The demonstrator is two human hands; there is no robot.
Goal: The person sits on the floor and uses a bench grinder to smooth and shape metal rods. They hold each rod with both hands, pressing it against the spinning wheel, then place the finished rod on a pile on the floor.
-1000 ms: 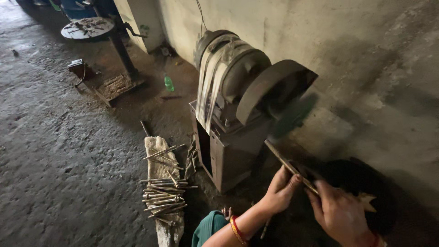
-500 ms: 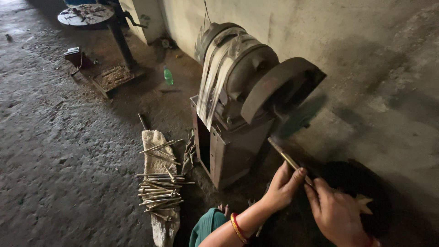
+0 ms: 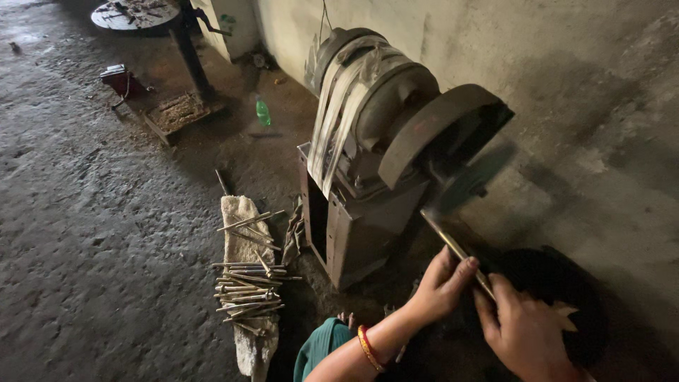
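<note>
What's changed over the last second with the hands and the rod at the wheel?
Hardly anything. Both hands, left hand and right hand, keep gripping the rod, its tip held to the spinning wheel as before. Only the camera view drifted slightly. The rod pile on the floor is unmoved.

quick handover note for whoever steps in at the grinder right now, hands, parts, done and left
Left hand: gripping the metal rod partway along its length.
Right hand: closed on the rod's near end.
The rod's far tip is up at the spinning grinding wheel of the belt-driven grinder; contact is blurred.
A pile of similar rods lies on a cloth on the floor, left of the machine.
Done: one rod is at the wheel. Whether the pile is ground or waiting cannot be told.
Left: the rod in hand.
</note>
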